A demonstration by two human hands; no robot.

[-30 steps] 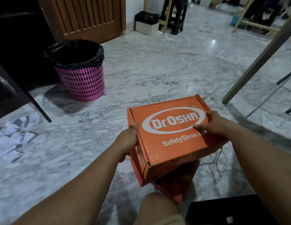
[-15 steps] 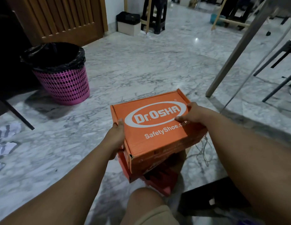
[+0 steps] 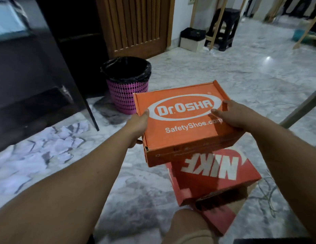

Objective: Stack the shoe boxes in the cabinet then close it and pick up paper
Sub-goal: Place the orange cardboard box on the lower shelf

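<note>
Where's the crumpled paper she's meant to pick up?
The paper lies on the marble floor at the left of the head view, in front of the dark cabinet and left of the pink bin.

Grey-veined marble floor (image 3: 215,73), slatted wooden door (image 3: 136,25), black stool (image 3: 222,27) beyond, a pink lined bin (image 3: 126,95) between.

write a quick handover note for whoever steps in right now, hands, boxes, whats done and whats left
Left hand grips the left edge of the orange Dr.Osha box; right hand grips its right side. The box is held in the air above the red Nike box, which is on the floor by the knee.
The dark cabinet is to the left, door open.
Crumpled paper lies on the floor in front of it.
Done: no box seen inside the cabinet.
Left: stack both boxes inside, close the cabinet, pick up the paper.
</note>
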